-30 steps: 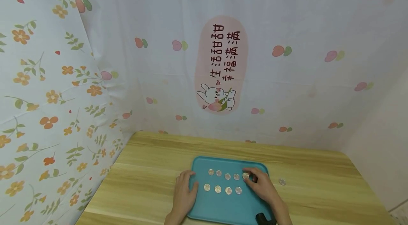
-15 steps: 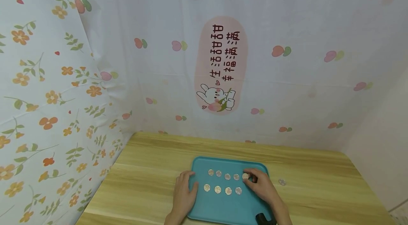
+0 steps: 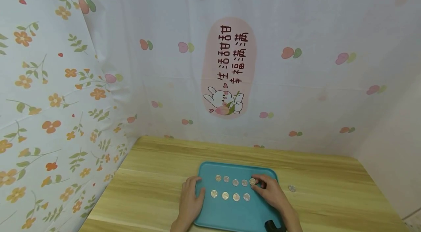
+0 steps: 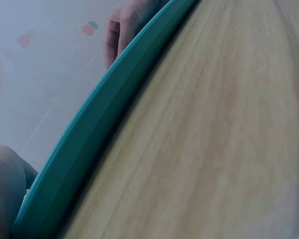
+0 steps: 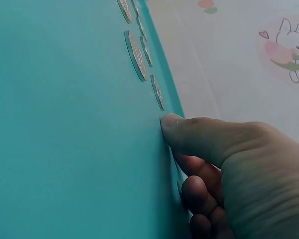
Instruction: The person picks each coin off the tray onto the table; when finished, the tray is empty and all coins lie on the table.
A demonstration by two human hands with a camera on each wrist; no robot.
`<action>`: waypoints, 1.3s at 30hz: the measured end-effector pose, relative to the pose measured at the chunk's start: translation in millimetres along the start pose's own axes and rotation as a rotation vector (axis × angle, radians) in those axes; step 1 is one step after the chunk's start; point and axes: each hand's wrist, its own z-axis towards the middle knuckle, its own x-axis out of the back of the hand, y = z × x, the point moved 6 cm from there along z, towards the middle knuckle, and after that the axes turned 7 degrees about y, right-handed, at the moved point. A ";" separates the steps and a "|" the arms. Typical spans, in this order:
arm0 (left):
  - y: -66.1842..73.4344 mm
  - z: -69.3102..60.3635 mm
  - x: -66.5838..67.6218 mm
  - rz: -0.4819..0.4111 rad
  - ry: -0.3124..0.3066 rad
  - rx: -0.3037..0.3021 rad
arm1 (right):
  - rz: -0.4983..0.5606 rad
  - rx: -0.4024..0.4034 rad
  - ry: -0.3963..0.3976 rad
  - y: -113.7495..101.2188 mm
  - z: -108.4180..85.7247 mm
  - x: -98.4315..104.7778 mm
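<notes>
A blue-green tray (image 3: 230, 217) lies on the table with two rows of silvery coins on it. My right hand (image 3: 269, 190) pinches a coin (image 3: 252, 181) at the right end of the back row, flat on the tray or nearly so. Seen from the right wrist, the thumb (image 5: 194, 134) is at that coin's edge and mostly hides it. To its left in the row lies another coin (image 3: 244, 183). My left hand (image 3: 190, 197) rests on the tray's left rim, fingers relaxed. The left wrist view shows part of it beside the rim (image 4: 84, 134).
One more coin (image 3: 292, 188) lies on the wooden table (image 3: 325, 195), right of the tray. A black object (image 3: 271, 225) is at the right forearm, over the tray's front right corner. A patterned cloth (image 3: 184, 89) hangs behind the table and another along its left side.
The pinched coin has slid slightly left, closer to its neighbour in the back row, along with the right fingertips. The left hand and the other coins stay where they were.
</notes>
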 end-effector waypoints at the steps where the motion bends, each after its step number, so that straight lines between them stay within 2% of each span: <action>1: -0.3 0.0 -0.2 -0.001 -0.002 0.005 | 0.000 -0.002 0.001 -0.3 0.1 -0.1; 10: -2.8 0.3 -2.0 -0.003 -0.027 0.034 | -0.006 -0.008 -0.009 0.0 0.6 -1.3; 14: -2.1 0.4 -1.4 0.006 -0.015 0.018 | -0.008 -0.007 0.004 0.4 0.5 -1.4; 21: -2.4 0.3 -0.8 0.006 -0.007 0.009 | 0.004 0.045 0.041 -1.1 -0.9 -1.0; 27: -1.0 1.8 -0.5 0.008 -0.004 0.003 | 0.014 0.067 0.022 -1.4 0.7 -1.2; 34: -0.8 1.3 -0.5 0.011 -0.008 0.005 | 0.002 0.039 -0.018 1.1 0.8 -2.1; 39: -1.4 1.0 -1.3 0.015 -0.001 0.002 | 0.012 0.011 -0.004 2.6 1.0 -2.0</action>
